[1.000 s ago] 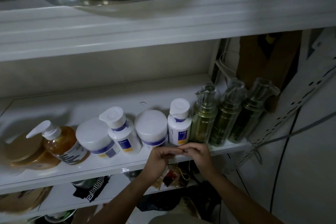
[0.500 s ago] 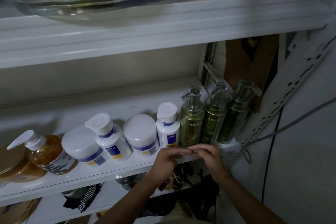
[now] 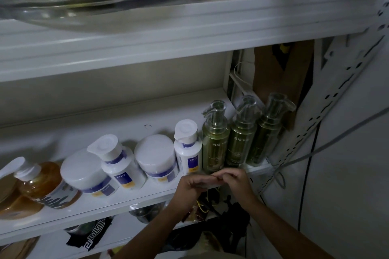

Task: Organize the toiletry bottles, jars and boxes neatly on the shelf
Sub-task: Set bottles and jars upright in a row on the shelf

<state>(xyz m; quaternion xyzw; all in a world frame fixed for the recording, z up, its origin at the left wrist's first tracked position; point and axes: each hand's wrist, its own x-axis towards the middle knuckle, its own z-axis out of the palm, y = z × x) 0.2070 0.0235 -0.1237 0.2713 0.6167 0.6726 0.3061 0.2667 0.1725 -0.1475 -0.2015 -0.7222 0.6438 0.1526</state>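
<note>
Pump bottles just behind left hand, right hand | fingers curled, grasp unclear | shelf beneath

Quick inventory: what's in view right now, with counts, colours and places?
shelf: 1, white, holds the row
green pump bottles: 3, olive green, row's right end
white bottles: 2, white with blue bands, each right of a jar
white jars: 2, white with blue bands, alternating with those bottles
amber pump bottle: 1, amber, white pump, left of the jars
glass bowl: 1, clear, upper shelf
cardboard: 1, brown, behind the green bottles
cable: 1, grey, far right
patterned cloth: 1, black and white, lower shelf
left hand: 1, at the shelf's front edge
right hand: 1, beside it, fingertips touching the left's
</note>
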